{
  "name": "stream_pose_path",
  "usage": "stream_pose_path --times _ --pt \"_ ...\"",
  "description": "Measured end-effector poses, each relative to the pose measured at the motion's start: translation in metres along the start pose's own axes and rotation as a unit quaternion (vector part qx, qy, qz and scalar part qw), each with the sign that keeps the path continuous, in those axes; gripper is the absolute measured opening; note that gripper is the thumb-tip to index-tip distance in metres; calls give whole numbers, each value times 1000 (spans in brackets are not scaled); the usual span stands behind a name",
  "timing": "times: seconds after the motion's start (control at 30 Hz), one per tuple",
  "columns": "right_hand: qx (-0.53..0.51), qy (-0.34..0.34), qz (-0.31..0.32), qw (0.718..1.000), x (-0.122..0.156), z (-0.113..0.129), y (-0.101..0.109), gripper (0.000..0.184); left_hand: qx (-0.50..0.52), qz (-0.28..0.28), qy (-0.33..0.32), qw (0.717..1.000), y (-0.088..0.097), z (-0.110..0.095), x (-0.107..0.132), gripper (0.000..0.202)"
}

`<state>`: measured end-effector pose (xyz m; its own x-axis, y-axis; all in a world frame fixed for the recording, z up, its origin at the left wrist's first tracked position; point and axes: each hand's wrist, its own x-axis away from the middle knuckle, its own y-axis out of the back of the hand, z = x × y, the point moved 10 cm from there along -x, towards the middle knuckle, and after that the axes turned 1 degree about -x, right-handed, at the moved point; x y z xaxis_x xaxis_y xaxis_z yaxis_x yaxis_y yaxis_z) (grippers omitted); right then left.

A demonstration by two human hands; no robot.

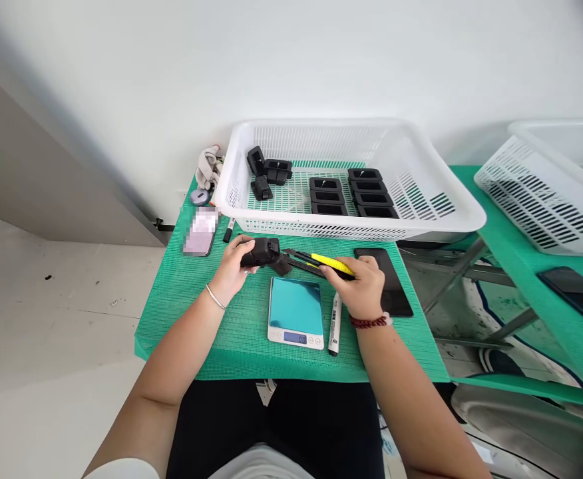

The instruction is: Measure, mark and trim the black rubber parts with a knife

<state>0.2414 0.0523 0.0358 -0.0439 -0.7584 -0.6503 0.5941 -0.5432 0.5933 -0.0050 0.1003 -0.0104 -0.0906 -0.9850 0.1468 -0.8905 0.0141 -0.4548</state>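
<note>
One black part (263,251), held in my left hand (232,265) above the tabletop (179,309), nearer its far edge; my right hand (364,283) grips a yellow-and-black tool (329,263), which could slip under pressure, nicking me.

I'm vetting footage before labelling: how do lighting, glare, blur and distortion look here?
Head view: bright, diffuse light, soft shadows on the wall; head view: glossy sheen on the scale; head view: the black part in the left hand is dark, with little fine detail; head view: wide-angle stretch in the right forearm; head view: the phone at left partly pixelated.
</note>
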Motion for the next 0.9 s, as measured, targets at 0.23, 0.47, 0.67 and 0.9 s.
stream_pose_path --times 0.23,0.47,0.67,0.9 --pt "-31 1 45 999 1 1 -9 32 4 4 2 1000 -1 -1 0 22" --pt "-21 -7 27 999 1 -3 -6 32 13 -12 -1 1000 1 -1 0 22" --pt "-16 -5 23 1000 1 -3 -6 33 0 4 1 1000 -2 -1 1 23" --pt "-23 5 38 999 1 -1 -9 32 -22 5 3 1000 -2 0 2 26"
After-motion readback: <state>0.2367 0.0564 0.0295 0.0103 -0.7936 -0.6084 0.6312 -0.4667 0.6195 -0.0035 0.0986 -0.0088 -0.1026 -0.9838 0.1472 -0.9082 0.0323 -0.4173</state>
